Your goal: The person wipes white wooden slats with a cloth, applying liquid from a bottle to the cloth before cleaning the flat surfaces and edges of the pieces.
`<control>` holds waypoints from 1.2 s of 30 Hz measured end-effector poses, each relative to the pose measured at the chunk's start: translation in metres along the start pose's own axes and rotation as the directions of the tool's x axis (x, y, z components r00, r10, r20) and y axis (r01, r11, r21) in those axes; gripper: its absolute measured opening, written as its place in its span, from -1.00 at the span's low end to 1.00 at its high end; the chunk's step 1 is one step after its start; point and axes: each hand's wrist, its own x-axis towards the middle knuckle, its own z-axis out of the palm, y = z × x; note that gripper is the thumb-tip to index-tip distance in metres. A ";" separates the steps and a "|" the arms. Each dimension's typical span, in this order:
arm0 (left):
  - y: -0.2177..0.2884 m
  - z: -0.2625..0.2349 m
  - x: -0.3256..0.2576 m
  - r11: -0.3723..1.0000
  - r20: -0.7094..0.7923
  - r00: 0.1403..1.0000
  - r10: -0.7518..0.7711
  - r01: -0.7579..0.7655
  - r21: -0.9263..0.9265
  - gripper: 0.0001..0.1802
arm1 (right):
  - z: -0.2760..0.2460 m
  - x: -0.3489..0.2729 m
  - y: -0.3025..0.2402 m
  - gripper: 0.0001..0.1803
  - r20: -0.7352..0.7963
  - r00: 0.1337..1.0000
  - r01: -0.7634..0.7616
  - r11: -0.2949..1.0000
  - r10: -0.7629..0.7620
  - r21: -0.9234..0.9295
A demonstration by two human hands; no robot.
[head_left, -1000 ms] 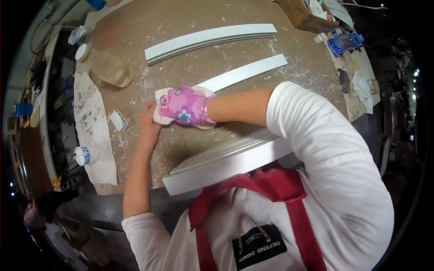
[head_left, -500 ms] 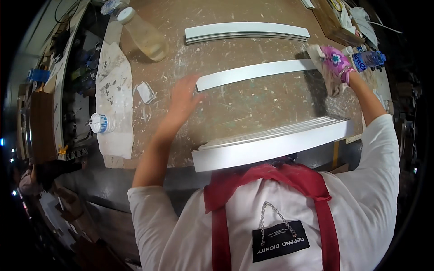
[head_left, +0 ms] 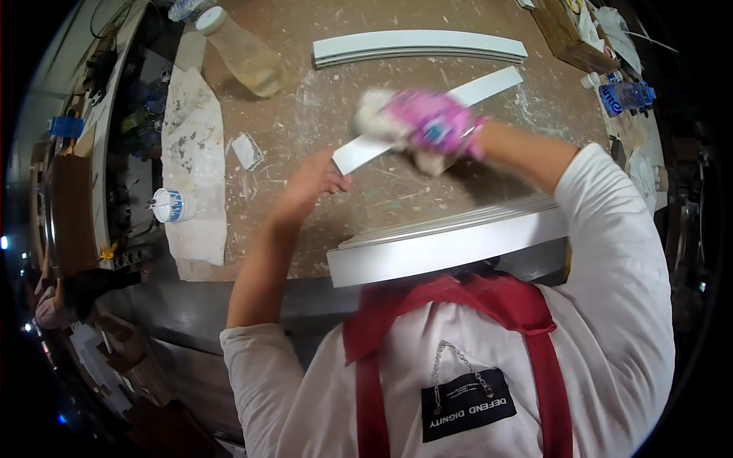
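A narrow white strip [head_left: 490,86] lies slanted on the worktable, its right end farther from me. At its near left end, my left hand [head_left: 309,185] is closed on the tip. My right hand [head_left: 439,122], in a pink patterned glove, presses a beige rag [head_left: 374,114] over the strip's left half; motion blurs both. The hand and rag hide part of the strip. Along the near table edge rests a thick stack of similar white strips [head_left: 450,250]. A smaller stack of white strips [head_left: 420,44] sits farther back.
On the left stand a bottle of cloudy liquid [head_left: 248,59] and a white cup [head_left: 169,206] beside a stained sheet [head_left: 191,137]. A small white pad [head_left: 247,153] lies near. At right are a blue-labelled bottle [head_left: 630,98] and a wooden box [head_left: 569,37].
My right hand has swept the rag left from the strip's right end. The strip has turned, its right end now farther away. My left hand stays at the left end.
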 end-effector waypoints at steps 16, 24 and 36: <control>0.077 0.046 0.013 0.001 0.002 0.928 0.372 -0.003 1.000 -0.49 | -0.025 -0.082 0.073 -0.69 -0.025 0.927 -0.350 0.889 0.373 0.296; 0.103 0.088 0.060 -0.323 0.335 0.870 0.362 -0.220 0.920 -0.28 | -0.051 -0.090 0.063 -0.80 0.106 0.900 -0.403 0.717 0.422 0.569; 0.082 0.107 0.082 -0.094 0.406 0.822 0.400 -0.404 0.910 -0.42 | -0.053 -0.260 0.223 -0.59 -0.365 0.737 -0.660 0.723 0.569 -0.204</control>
